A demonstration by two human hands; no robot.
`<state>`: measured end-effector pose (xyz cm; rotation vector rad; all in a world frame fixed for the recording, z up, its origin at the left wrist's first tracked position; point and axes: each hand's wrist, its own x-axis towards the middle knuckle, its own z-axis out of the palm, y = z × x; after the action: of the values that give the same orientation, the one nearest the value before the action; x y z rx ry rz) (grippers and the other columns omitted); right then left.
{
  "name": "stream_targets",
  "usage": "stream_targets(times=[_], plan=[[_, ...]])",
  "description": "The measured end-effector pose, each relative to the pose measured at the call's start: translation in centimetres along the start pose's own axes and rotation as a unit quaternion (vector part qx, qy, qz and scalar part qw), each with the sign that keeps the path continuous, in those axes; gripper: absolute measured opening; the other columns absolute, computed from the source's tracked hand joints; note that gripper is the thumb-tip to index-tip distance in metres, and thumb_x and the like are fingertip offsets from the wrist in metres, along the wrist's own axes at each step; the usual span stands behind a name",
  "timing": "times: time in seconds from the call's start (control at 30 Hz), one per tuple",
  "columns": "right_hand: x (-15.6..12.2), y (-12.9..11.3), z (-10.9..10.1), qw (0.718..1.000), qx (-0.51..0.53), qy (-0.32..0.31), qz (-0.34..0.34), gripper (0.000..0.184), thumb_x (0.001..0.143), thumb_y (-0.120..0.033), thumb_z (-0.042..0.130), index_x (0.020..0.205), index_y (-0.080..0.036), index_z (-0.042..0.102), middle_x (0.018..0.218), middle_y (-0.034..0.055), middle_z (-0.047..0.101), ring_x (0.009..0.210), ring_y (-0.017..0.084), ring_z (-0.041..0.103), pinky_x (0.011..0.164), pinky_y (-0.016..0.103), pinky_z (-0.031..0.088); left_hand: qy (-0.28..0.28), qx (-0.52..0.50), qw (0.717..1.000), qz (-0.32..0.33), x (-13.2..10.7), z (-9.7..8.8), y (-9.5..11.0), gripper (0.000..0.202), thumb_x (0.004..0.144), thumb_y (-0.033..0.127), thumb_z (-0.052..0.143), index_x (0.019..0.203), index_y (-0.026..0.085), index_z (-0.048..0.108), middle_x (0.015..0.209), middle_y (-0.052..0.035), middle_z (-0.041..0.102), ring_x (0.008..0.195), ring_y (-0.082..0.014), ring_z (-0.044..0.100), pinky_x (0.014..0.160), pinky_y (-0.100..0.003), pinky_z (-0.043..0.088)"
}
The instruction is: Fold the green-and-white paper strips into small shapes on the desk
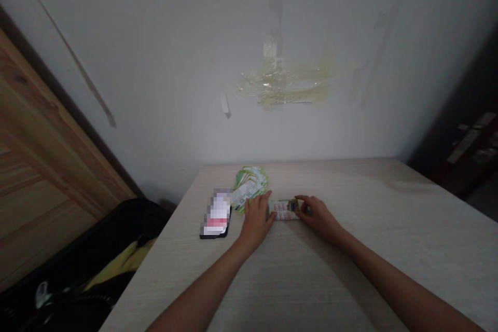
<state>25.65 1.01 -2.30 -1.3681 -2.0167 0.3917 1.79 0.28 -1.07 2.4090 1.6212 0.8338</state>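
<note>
A small printed leaflet [283, 209], white and green with orange lines of text and a dark picture at its right end, lies flat on the table between my hands. My left hand [257, 217] grips its left end, with the thumb at the near corner and the index finger at the far one. At the right end, the thumb and fingers of my right hand [313, 212] pinch its edge. Just beyond my left hand, a fanned pile of green and white leaflets [251, 181] partly disappears behind the fingers.
Left of my left hand lies a phone [218, 215] with a lit, blurred-out screen. The pale wooden table [369, 192] meets a wall [175, 62] with peeling tape. A black bag [128, 223] with yellow cloth sits below the table's left edge, near a wooden panel [46, 166].
</note>
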Motion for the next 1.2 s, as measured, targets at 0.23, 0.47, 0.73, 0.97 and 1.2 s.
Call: stream_targets(times=[0.23,0.47,0.73,0.97,1.2], plan=[[0.0,-0.1,-0.3,0.998,-0.033,-0.021,-0.046,0.037,0.089,-0.037,0.052,0.124,-0.027,0.061,0.083,0.0039,0.067,0.087,0.022,0.059,0.088,0.04,0.043,-0.004,0.042,0.998,0.042,-0.1,-0.7,0.1,0.036,0.091,0.027,0.055,0.126,0.034,0.054,0.139,-0.0032,0.049,0.135,-0.025,0.035,0.115,-0.061,0.005],[0.0,-0.3,-0.6,0.993,-0.074,-0.049,-0.074,0.027,0.093,-0.036,0.049,0.098,-0.025,0.073,0.088,0.0072,0.066,0.092,0.023,0.056,0.086,0.038,0.042,-0.028,0.045,0.996,0.077,-0.3,-0.6,-0.2,0.018,0.095,0.029,0.05,0.103,0.03,0.067,0.133,0.0004,0.059,0.14,-0.0254,0.032,0.113,-0.065,-0.007],[-0.1,-0.3,-0.6,0.992,-0.082,-0.038,-0.087,0.026,0.087,-0.042,0.059,0.098,-0.023,0.072,0.088,0.0069,0.063,0.09,0.023,0.056,0.086,0.04,0.043,-0.044,0.039,0.995,0.084,-0.3,-0.7,-0.1,0.021,0.097,0.028,0.045,0.107,0.028,0.063,0.12,0.0012,0.066,0.134,-0.0226,0.041,0.114,-0.062,-0.012],[-0.1,-0.2,-0.4,0.992,-0.074,-0.012,-0.099,0.025,0.09,-0.028,0.054,0.109,-0.024,0.07,0.101,0.01,0.059,0.095,0.023,0.055,0.085,0.038,0.046,-0.038,0.023,0.994,0.101,-0.4,-1.1,0.5,0.019,0.094,0.035,0.052,0.106,0.029,0.065,0.11,-0.0007,0.066,0.122,-0.0215,0.049,0.115,-0.059,-0.001],[-0.1,0.1,-0.5,0.987,-0.112,-0.009,-0.111,0.033,0.089,-0.013,0.048,0.106,-0.027,0.072,0.101,0.0086,0.06,0.096,0.023,0.054,0.087,0.038,0.043,-0.052,0.009,0.99,0.129,-0.7,-0.9,0.9,0.023,0.092,0.034,0.055,0.112,0.031,0.066,0.108,-0.0027,0.061,0.113,-0.021,0.051,0.115,-0.056,0.012]])
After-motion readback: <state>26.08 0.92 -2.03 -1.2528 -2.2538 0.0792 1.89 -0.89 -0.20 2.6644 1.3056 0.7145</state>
